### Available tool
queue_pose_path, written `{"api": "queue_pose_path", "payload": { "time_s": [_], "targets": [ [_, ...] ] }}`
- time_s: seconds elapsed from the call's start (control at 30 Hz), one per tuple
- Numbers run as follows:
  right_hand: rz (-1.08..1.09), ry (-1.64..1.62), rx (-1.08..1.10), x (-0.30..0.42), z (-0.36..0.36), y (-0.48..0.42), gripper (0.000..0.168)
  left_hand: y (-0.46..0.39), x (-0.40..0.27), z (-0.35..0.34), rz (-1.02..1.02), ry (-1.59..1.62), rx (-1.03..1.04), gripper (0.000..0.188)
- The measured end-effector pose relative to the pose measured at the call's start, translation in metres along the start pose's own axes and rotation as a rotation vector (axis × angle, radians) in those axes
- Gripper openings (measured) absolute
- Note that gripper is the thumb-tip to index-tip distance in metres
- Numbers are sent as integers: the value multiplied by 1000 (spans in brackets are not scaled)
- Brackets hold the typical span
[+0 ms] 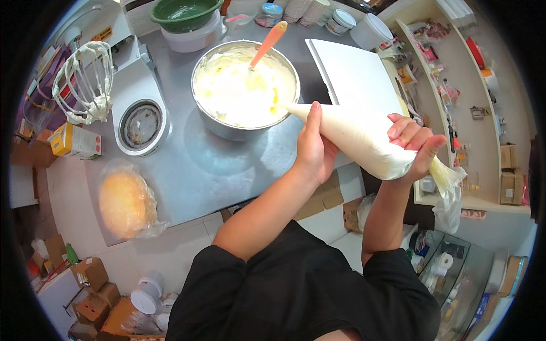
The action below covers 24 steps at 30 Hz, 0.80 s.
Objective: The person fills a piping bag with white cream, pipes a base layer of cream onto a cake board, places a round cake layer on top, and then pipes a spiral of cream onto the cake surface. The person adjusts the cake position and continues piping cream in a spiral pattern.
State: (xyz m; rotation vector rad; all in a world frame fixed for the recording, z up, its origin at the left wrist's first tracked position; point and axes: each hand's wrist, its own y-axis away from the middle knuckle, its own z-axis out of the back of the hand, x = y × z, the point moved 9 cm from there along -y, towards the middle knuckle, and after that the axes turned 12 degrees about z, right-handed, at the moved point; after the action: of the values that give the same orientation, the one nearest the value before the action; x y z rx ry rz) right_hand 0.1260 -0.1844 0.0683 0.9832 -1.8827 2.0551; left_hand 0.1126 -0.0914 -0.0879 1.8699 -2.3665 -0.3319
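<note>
A clear piping bag, filled with white cream, lies slantwise across both hands. My left hand holds it near its narrow end, thumb on top. Around the gathered rear end my right hand is closed, and the loose, twisted tail of the bag hangs below it. The bag's tip points at the right rim of a metal mixing bowl. Whipped cream with yellow streaks fills much of this bowl, and an orange spatula stands tilted in it.
Left of the bowl is a stand mixer with a cream-coated whisk. A bagged round sponge cake lies at the table's left front. Behind stand a green basin and tubs. At right are a white board and shelves.
</note>
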Motion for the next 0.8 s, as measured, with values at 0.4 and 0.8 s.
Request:
{"api": "queue_pose_path", "payload": {
  "time_s": [0.4,0.8],
  "targets": [
    [30,96,69,36,18,-2,51,12,37,-17,142,-67,95,46],
    [-118,-57,-357,60,173,69,71,-27,139,-49,355,-595,95,47]
  ]
}}
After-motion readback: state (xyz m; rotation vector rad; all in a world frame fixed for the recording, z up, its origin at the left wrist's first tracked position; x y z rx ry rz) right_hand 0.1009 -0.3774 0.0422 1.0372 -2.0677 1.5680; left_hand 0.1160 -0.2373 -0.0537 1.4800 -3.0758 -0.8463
